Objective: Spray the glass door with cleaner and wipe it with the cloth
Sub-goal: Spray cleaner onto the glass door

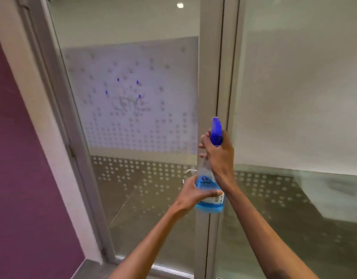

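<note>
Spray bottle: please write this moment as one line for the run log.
left hand: holds spray bottle base | right hand: on blue trigger head | glass door: droplets on left pane | cloth: not visible

Both my arms come up bare from the bottom of the frame toward right of center. My left hand (pixel 193 193) is cupped with fingers curled closed, lower down. My right hand (pixel 219 156) is higher, clenched, knuckles toward me, wrist bent.

Just one head cam here, looking forward and slightly down. It sits close up to the glass door (pixel 133 117).
</note>
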`<state>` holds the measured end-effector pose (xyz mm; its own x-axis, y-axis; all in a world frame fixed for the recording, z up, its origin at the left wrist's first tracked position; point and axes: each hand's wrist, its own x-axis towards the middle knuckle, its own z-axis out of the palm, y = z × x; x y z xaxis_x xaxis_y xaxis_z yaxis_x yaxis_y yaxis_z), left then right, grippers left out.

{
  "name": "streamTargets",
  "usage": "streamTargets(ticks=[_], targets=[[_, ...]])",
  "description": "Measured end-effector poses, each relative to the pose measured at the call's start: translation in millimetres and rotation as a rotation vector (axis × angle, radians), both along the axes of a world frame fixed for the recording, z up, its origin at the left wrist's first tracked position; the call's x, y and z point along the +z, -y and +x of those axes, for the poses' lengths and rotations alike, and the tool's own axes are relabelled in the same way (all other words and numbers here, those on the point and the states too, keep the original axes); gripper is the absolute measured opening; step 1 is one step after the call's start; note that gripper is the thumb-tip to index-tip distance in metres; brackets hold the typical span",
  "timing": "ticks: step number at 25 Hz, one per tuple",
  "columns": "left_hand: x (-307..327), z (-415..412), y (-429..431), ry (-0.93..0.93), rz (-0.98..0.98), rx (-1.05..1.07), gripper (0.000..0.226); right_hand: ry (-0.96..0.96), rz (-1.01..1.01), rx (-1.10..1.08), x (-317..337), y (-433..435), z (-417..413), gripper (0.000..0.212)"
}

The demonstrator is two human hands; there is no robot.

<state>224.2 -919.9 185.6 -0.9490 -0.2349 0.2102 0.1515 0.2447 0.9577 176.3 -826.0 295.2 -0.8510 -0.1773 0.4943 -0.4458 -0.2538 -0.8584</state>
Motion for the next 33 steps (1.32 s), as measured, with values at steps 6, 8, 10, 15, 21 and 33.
streamTargets(ticks=[6,8,10,15,21,33], targets=[[22,60,131,-0.049,0.008,0.168,0.033,-0.042,0.01,0.095,18,148,37,0.01],[24,70,171,-0.052,0.006,0.201,0.029,-0.058,-0.003,0.12,21,189,46,0.012],[27,74,214,-0.049,0.001,0.207,0.031,-0.06,-0.002,0.132,24,232,50,0.016],[38,69,305,-0.028,-0.003,0.204,0.034,0.013,-0.002,0.119,36,322,41,0.006],[35,51,382,-0.022,0.017,0.16,0.028,0.025,0.004,0.096,38,399,29,0.004],[55,-12,502,-0.009,-0.082,-0.054,0.044,0.028,-0.033,-0.143,64,494,-2,0.016]])
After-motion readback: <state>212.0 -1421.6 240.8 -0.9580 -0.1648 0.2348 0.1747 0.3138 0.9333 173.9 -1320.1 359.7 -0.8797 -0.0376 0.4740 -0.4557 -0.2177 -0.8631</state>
